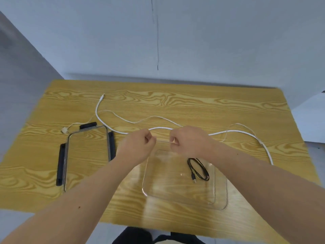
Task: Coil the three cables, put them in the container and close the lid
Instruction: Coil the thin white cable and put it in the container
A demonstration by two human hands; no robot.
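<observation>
left hand (139,145): grip pinching thin white cable (162,141)
right hand (188,141): grip pinching same cable, worktop (193,106) centre
coiled black cable (197,169): inside clear rectangular plastic container (221,199), 5 o'clock

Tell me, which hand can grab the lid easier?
Probably the left hand: the lid lies on its side of the container, while the right hand is farther off. Both hands pinch a thin white cable now.

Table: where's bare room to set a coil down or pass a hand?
Free: far-right strip of the table beyond the white cables; near-left corner in front of the lid; left half of the container, beside the black cable. Crowded: middle band, where the white cables sprawl from the lid to the right edge.
</observation>
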